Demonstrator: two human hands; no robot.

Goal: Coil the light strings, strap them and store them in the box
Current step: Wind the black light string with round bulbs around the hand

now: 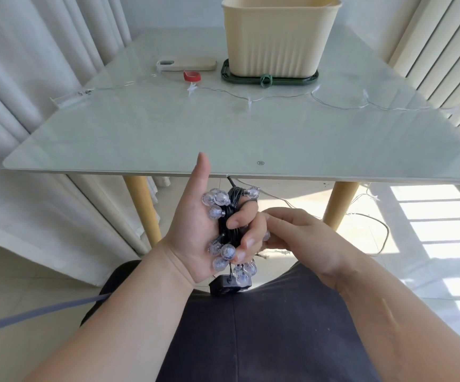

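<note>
Globe-bulb light string (230,216) sits coiled in our left hand (193,230), thumb up and fingers curled round its dark cord, just below the bench (140,133) edge. Our right hand (306,238) pinches it at the coil's side. The cream box (278,37) stands on the bench's far side.

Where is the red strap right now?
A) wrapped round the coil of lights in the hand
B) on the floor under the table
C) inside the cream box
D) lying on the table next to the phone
D: the red strap lies flat on the table, just in front of the phone and left of the cream box.
</note>
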